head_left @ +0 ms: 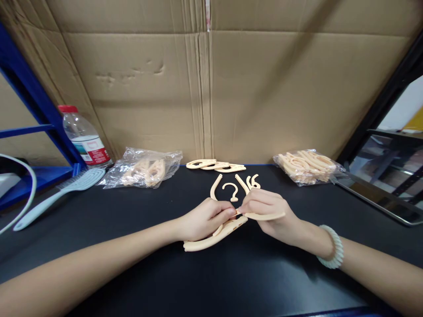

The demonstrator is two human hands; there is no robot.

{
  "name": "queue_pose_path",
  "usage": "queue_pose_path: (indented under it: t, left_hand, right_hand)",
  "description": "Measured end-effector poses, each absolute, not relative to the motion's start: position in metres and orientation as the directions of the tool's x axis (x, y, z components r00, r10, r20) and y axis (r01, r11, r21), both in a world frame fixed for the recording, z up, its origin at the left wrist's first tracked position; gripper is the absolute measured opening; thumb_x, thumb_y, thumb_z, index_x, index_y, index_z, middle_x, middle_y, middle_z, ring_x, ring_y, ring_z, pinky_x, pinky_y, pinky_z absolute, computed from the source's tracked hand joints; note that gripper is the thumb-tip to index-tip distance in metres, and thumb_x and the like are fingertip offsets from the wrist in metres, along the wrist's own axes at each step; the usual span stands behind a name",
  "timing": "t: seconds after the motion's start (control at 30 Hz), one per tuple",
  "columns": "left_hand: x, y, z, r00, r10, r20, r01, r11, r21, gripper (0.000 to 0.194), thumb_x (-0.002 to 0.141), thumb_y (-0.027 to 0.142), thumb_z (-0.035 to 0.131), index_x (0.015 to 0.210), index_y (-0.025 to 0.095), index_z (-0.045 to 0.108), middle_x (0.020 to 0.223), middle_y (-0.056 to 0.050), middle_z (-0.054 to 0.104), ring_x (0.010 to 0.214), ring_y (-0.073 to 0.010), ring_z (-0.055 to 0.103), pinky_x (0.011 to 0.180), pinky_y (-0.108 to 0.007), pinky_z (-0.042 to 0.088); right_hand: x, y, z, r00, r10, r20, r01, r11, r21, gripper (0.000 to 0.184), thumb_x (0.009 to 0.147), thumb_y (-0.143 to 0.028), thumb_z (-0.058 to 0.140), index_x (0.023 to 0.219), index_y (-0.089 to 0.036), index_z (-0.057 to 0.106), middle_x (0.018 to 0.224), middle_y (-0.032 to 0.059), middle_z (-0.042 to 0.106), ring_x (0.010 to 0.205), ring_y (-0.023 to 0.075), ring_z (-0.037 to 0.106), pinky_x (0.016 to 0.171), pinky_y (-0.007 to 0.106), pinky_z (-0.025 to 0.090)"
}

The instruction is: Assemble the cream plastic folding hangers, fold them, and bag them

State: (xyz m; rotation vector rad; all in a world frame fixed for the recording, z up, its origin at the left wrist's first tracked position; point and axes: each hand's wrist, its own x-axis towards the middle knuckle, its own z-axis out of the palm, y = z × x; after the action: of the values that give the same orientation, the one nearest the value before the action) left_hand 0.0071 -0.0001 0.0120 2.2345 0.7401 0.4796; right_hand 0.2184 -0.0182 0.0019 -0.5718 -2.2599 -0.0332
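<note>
My left hand (pixel 205 219) is closed around a long curved beige plastic piece (pixel 211 237) that lies on the black table (pixel 132 246). Facing it, my right hand (pixel 267 210) pinches a second curved beige piece (pixel 269 216) where the two parts meet at the centre. Just beyond my hands lie loose beige parts: a curved strip (pixel 214 186), a question-mark-shaped hook (pixel 231 190) and small hooks (pixel 253 180). A white beaded bracelet (pixel 333 247) sits on my right wrist.
Flat beige loops (pixel 214 166) lie by the cardboard wall (pixel 211 88). Clear bags of beige parts sit at left (pixel 145 169) and right (pixel 306 166). A water bottle (pixel 84 137), a pale blue hairbrush (pixel 59 193) and blue shelving (pixel 29 97) stand left; a tablet (pixel 386 176) lies right.
</note>
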Motion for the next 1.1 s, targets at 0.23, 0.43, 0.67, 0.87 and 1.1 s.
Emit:
queue_pose_path:
  t: [0.23, 0.43, 0.67, 0.87, 1.1]
  left_hand:
    - [0.007, 0.002, 0.006, 0.739, 0.673, 0.035, 0.246, -0.317, 0.916, 0.043, 0.094, 0.052, 0.038, 0.078, 0.015, 0.056, 0.055, 0.002, 0.053, 0.044, -0.0088, 0.045, 0.043, -0.019, 0.035]
    - [0.010, 0.007, 0.001, 0.689, 0.725, -0.003, 0.057, -0.049, 0.997, 0.043, 0.089, 0.055, 0.049, 0.087, 0.013, 0.058, 0.058, -0.001, 0.059, 0.040, -0.0082, 0.048, 0.038, -0.018, 0.038]
    - [0.011, 0.010, 0.004, 0.615, 0.788, -0.022, -0.076, 0.086, 0.993, 0.037, 0.088, 0.048, 0.056, 0.090, 0.011, 0.061, 0.061, -0.004, 0.062, 0.047, -0.0096, 0.052, 0.043, -0.018, 0.042]
    - [0.011, 0.010, 0.002, 0.625, 0.781, 0.002, -0.122, 0.095, 0.988, 0.037, 0.088, 0.047, 0.057, 0.089, 0.010, 0.063, 0.063, -0.005, 0.063, 0.048, -0.0100, 0.053, 0.045, -0.019, 0.044]
    - [0.010, 0.014, 0.000, 0.618, 0.786, 0.034, -0.211, 0.124, 0.970, 0.032, 0.088, 0.043, 0.059, 0.087, 0.011, 0.062, 0.067, -0.007, 0.066, 0.052, -0.0118, 0.057, 0.049, -0.021, 0.045]
  right_hand:
    - [0.223, -0.038, 0.032, -0.683, 0.153, 0.715, 0.333, 0.935, 0.118, 0.023, 0.090, -0.008, 0.046, 0.087, -0.023, 0.064, 0.079, 0.0047, 0.066, 0.078, 0.0184, 0.061, 0.067, 0.033, 0.051]
    - [0.257, 0.002, 0.038, -0.207, 0.678, 0.705, 0.571, 0.669, -0.476, 0.015, 0.091, -0.019, 0.045, 0.086, -0.019, 0.059, 0.084, 0.0056, 0.059, 0.068, 0.0156, 0.058, 0.060, 0.031, 0.049]
    - [0.280, 0.037, 0.007, -0.187, 0.980, 0.064, 0.480, 0.148, -0.865, 0.051, 0.074, -0.012, 0.056, 0.124, -0.012, 0.050, 0.055, -0.0031, 0.057, 0.042, 0.0116, 0.050, 0.039, 0.024, 0.043]
    - [0.271, 0.036, 0.005, -0.060, 0.995, 0.082, 0.386, 0.099, -0.917, 0.053, 0.075, -0.011, 0.051, 0.128, -0.012, 0.046, 0.056, -0.0044, 0.056, 0.041, 0.0096, 0.049, 0.038, 0.020, 0.039]
    - [0.288, 0.047, -0.008, -0.059, 0.923, 0.381, 0.762, 0.288, -0.580, 0.024, 0.082, -0.030, 0.059, 0.096, -0.013, 0.066, 0.078, 0.0063, 0.058, 0.075, 0.0209, 0.061, 0.080, 0.038, 0.049]
